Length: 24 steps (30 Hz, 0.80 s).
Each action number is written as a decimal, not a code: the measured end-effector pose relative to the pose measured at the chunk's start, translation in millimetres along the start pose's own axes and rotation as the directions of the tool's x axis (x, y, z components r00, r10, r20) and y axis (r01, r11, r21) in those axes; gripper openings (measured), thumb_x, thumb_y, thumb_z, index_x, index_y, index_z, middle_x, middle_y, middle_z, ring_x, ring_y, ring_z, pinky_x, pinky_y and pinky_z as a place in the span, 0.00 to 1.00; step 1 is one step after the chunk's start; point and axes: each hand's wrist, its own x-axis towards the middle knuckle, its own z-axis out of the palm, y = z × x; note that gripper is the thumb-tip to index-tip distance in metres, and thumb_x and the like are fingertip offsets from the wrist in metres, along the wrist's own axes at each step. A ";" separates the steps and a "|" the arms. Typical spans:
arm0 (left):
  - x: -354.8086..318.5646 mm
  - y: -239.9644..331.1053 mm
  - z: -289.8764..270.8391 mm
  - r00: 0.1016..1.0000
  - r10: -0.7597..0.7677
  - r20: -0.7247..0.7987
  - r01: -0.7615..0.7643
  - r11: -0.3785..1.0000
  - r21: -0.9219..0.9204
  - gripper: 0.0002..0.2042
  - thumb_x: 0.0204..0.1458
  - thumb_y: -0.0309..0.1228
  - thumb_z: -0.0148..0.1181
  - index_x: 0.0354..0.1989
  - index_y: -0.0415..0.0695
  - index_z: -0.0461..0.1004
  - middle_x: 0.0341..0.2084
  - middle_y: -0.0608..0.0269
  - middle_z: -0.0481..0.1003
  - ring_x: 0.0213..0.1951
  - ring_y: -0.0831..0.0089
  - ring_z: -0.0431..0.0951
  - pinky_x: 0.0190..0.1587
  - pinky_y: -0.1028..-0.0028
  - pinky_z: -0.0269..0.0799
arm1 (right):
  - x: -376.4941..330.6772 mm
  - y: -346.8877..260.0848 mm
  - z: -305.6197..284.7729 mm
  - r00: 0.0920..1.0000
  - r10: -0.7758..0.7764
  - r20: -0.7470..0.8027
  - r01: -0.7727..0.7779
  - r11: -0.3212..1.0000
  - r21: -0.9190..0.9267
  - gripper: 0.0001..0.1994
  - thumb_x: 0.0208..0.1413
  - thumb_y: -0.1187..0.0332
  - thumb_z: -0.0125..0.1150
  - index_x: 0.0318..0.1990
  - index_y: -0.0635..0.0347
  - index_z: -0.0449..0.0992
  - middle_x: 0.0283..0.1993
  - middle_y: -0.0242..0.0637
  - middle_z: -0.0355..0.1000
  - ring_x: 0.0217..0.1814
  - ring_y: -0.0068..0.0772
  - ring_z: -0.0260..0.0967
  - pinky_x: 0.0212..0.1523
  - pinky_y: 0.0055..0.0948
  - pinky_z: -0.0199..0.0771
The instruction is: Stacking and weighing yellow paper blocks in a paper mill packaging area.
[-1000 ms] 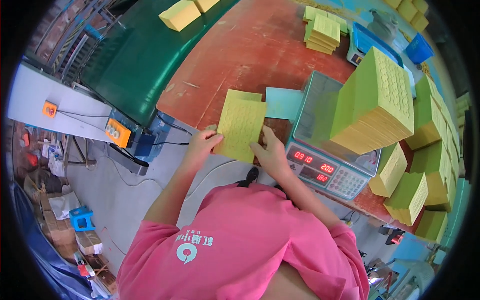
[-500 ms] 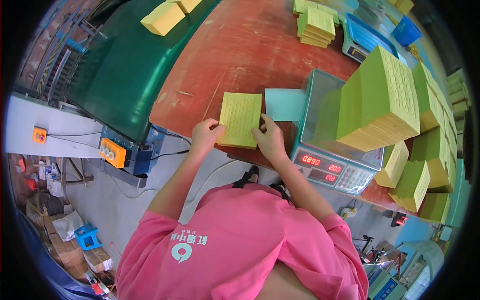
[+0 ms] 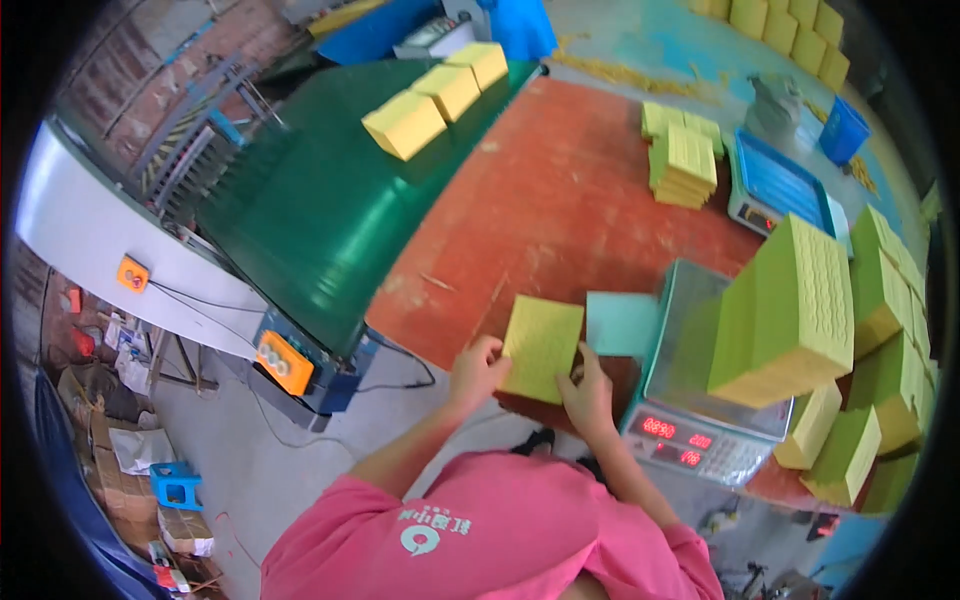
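A small stack of yellow paper (image 3: 545, 345) is held between my two hands at the near edge of the red table. My left hand (image 3: 478, 375) pinches its left side, fingers closed against the lower left edge. On the opposite side my right hand (image 3: 588, 388) grips the lower right edge between thumb and fingers. A pale blue sheet (image 3: 622, 322) lies just beyond my right hand, beside the digital scale (image 3: 672, 375). On the scale's metal pan leans a tall block of yellow-green paper (image 3: 785, 310), its side face embossed.
Several more paper blocks (image 3: 880, 400) crowd the table's right end. Farther back are smaller paper stacks (image 3: 685, 165), a second scale with a blue tray (image 3: 785, 175) and a blue bin (image 3: 844, 130). A green conveyor belt (image 3: 300, 230) carries three yellow blocks (image 3: 405, 124) on the left.
The view has shifted up and left, so the table and hands appear lower and further right, and more of the conveyor shows. Both hands still hold the small paper stack.
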 end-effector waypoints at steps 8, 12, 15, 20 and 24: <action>-11.9 20.2 -15.0 0.999 -0.031 0.005 0.031 0.994 0.101 0.12 0.48 0.32 0.62 0.39 0.41 0.75 0.25 0.54 0.77 0.31 0.56 0.79 0.35 0.62 0.72 | -5.3 -7.6 -1.2 0.994 0.017 0.105 -0.012 0.999 -0.051 0.33 0.48 0.75 0.62 0.64 0.68 0.58 0.27 0.50 0.72 0.30 0.51 0.73 0.34 0.44 0.72; -12.5 27.4 -17.0 0.995 0.102 0.003 -0.100 0.969 0.227 0.20 0.46 0.32 0.65 0.50 0.44 0.72 0.40 0.52 0.75 0.42 0.58 0.77 0.42 0.62 0.72 | -0.9 -1.7 4.7 1.000 -0.009 0.025 0.010 0.998 -0.054 0.34 0.47 0.73 0.64 0.63 0.71 0.59 0.23 0.45 0.72 0.27 0.45 0.73 0.32 0.39 0.73; -21.6 34.3 -24.7 0.980 0.170 0.100 -0.192 0.941 0.279 0.26 0.45 0.31 0.65 0.56 0.44 0.69 0.52 0.49 0.69 0.52 0.54 0.72 0.50 0.61 0.71 | -3.3 -1.1 4.0 0.999 -0.008 0.039 0.009 1.000 -0.028 0.34 0.47 0.74 0.64 0.63 0.71 0.59 0.24 0.45 0.73 0.28 0.46 0.74 0.34 0.39 0.74; -42.3 48.9 -33.2 0.921 0.317 0.226 -0.376 0.876 0.302 0.29 0.44 0.27 0.66 0.59 0.44 0.67 0.60 0.46 0.62 0.56 0.50 0.69 0.55 0.61 0.69 | -11.9 13.5 2.5 0.997 -0.063 0.038 0.063 0.998 -0.004 0.32 0.47 0.74 0.64 0.62 0.69 0.61 0.25 0.46 0.73 0.29 0.45 0.74 0.35 0.39 0.74; -45.2 35.4 -23.2 0.858 0.434 0.273 -0.508 0.792 0.339 0.29 0.40 0.25 0.66 0.56 0.42 0.69 0.61 0.46 0.60 0.57 0.48 0.68 0.56 0.60 0.69 | -24.0 4.5 -8.1 0.996 0.025 0.084 -0.024 1.000 -0.011 0.28 0.48 0.75 0.61 0.60 0.65 0.64 0.32 0.49 0.75 0.35 0.48 0.76 0.40 0.41 0.74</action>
